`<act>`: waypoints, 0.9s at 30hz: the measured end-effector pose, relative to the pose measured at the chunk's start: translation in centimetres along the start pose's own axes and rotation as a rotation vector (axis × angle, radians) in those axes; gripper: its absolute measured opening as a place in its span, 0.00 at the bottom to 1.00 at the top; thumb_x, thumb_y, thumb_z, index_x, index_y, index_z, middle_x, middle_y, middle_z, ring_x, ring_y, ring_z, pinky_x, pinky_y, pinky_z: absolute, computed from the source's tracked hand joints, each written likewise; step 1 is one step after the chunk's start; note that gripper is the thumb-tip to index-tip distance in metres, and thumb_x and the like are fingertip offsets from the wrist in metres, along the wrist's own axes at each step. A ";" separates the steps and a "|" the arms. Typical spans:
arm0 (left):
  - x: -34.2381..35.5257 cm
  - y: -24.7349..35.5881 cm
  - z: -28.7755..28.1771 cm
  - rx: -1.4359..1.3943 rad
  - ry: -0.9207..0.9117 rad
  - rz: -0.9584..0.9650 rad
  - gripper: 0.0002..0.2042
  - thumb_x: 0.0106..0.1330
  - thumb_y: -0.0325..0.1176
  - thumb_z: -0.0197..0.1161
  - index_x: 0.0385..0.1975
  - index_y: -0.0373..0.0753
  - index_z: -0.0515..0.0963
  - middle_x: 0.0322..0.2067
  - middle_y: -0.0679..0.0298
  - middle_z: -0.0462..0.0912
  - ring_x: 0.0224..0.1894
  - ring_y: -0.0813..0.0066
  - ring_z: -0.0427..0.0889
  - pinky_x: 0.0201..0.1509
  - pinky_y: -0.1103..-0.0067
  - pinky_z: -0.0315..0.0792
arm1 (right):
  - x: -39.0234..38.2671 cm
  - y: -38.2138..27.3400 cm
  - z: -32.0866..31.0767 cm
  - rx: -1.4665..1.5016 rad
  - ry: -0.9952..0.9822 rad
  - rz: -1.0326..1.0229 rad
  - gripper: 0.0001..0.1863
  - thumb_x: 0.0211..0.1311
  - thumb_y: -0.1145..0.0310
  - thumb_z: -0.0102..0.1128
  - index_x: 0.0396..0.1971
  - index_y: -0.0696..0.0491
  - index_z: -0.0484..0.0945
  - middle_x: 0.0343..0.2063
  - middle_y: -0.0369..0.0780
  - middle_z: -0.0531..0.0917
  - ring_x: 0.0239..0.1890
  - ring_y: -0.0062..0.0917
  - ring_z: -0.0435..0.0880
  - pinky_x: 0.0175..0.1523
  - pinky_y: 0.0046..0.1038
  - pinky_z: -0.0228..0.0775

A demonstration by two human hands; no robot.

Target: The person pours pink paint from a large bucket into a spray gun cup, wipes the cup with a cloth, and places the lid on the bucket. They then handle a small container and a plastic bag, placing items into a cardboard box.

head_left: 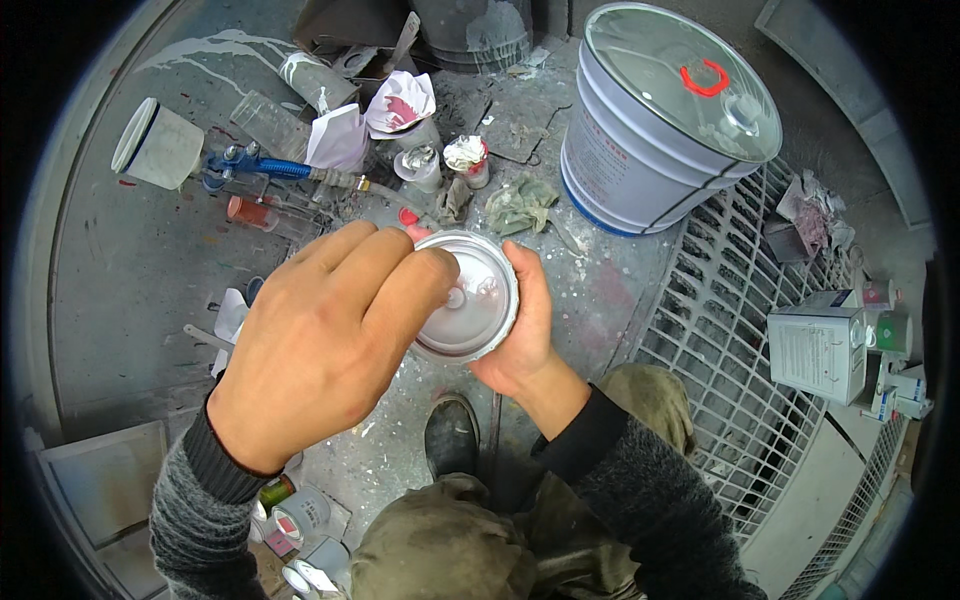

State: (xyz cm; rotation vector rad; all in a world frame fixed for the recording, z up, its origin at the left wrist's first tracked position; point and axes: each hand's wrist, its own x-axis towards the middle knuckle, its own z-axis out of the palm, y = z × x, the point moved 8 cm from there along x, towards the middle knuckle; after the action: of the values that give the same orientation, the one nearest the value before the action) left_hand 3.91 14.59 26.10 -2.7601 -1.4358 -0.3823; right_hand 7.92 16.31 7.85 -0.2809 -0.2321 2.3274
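The left hand (pixel 320 330) is positioned over the left side of a round container (pixel 478 325), with its fingers bent and the index finger reaching the rim; whether they grip anything cannot be told, as the fingertips are partly hidden. The right hand (pixel 525 345) grips the container from the right, thumb along the rim. The container is held in front of the body, above the floor (pixel 590 290), with its pale, shiny round face turned up. Below the hands is a dark boot (pixel 451 435). To the right, a metal grating (pixel 700 330) extends beside a rectangular tin (pixel 815 355). Beyond the container lie a crumpled cloth (pixel 520 203) and two small cups (pixel 418 170) (pixel 466 160). A blue spray gun (pixel 250 163) with a whitish cup-shaped reservoir (pixel 165 148) lies farther left. Beyond the grating's near section stands a large white bucket (pixel 620 150) with a red piece (pixel 705 78) on top. A dark bin (pixel 470 45) stands at the far edge.
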 end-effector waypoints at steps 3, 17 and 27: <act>0.1 0.1 0.0 0.017 -0.015 0.008 0.12 0.55 0.21 0.65 0.39 0.38 0.76 0.30 0.59 0.73 0.32 0.57 0.75 0.36 0.66 0.71 | 0.0 0.2 -0.3 0.002 0.028 0.018 0.42 0.74 0.37 0.32 0.71 0.56 0.68 0.55 0.45 0.83 0.56 0.40 0.84 0.58 0.55 0.80; -0.2 -1.1 1.5 0.094 -0.137 -0.026 0.11 0.60 0.28 0.61 0.42 0.38 0.74 0.36 0.58 0.78 0.39 0.56 0.80 0.43 0.65 0.76 | 0.4 0.5 -1.6 0.046 0.096 -0.006 0.36 0.77 0.43 0.37 0.68 0.58 0.72 0.57 0.42 0.83 0.59 0.31 0.82 0.68 0.39 0.71; -1.0 -2.4 1.7 -0.043 -0.193 -0.148 0.14 0.66 0.27 0.66 0.50 0.37 0.75 0.37 0.55 0.79 0.37 0.50 0.82 0.39 0.61 0.75 | 1.7 -0.6 -2.6 -0.076 0.158 -0.057 0.33 0.76 0.42 0.43 0.61 0.55 0.77 0.55 0.42 0.84 0.57 0.30 0.83 0.64 0.38 0.74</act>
State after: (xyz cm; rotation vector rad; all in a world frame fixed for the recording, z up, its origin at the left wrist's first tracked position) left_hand 1.82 15.39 24.03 -2.7992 -1.6997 -0.1517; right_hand 7.87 18.16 5.23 -0.4872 -0.2478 2.2304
